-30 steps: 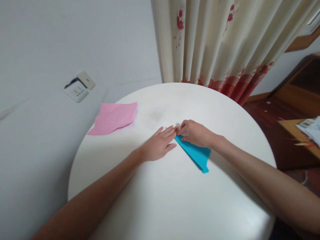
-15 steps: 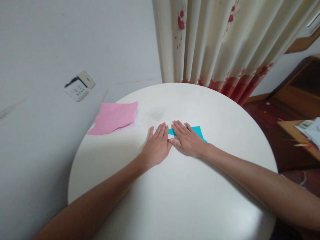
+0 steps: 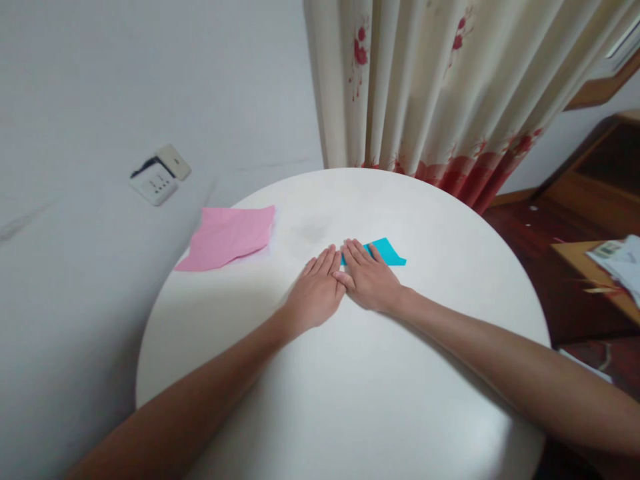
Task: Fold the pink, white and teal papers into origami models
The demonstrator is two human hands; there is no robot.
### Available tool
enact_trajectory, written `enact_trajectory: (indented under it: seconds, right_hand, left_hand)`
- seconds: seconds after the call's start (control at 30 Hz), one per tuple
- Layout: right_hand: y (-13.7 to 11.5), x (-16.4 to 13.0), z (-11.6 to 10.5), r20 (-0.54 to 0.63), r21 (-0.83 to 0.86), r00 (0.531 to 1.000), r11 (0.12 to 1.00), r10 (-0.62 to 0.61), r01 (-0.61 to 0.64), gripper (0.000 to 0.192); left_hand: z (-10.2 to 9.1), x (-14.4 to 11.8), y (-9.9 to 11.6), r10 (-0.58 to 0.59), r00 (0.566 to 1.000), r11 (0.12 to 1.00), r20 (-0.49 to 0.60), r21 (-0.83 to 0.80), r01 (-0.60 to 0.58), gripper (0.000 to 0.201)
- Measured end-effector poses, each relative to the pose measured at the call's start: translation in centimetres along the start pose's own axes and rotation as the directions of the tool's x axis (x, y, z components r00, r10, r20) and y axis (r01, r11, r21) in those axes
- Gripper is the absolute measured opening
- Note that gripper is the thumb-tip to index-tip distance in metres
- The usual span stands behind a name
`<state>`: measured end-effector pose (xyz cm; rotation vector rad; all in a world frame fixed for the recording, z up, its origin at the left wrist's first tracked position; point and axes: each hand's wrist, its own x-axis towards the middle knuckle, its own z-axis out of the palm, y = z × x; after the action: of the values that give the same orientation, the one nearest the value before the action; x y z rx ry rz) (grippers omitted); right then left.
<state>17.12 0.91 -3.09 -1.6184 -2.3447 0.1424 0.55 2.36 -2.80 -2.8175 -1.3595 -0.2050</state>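
Note:
A folded piece of blue paper (image 3: 387, 253) lies on the white round table, partly covered by both hands. My right hand (image 3: 369, 277) rests flat on it with the fingers stretched out; the paper's wider end shows past the knuckles on the right. My left hand (image 3: 317, 285) lies flat beside it, over the paper's narrow left end, most of which is hidden. The right thumb touches the side of the left hand.
Sheets of pink paper (image 3: 227, 238) lie at the table's left edge. The round table (image 3: 350, 387) stands against a wall with a socket (image 3: 155, 183). Behind hangs a cream and red curtain (image 3: 410, 87). Papers (image 3: 617, 260) lie on a wooden surface at the right.
The blue paper's right end has turned away from me, so its lower edge now lies nearly level. My hands have stayed flat and almost in place, slightly closer together.

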Motion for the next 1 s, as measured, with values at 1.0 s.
enact_trajectory:
  seconds: [1.0]
  right_hand:
    - [8.0, 0.5, -2.7, -0.157, -0.068, 0.870, 0.874, 0.467, -0.481, 0.059]
  left_hand:
    - [-0.3, 0.0, -0.2, 0.125, 0.991, 0.992, 0.044, -0.019, -0.125, 0.067]
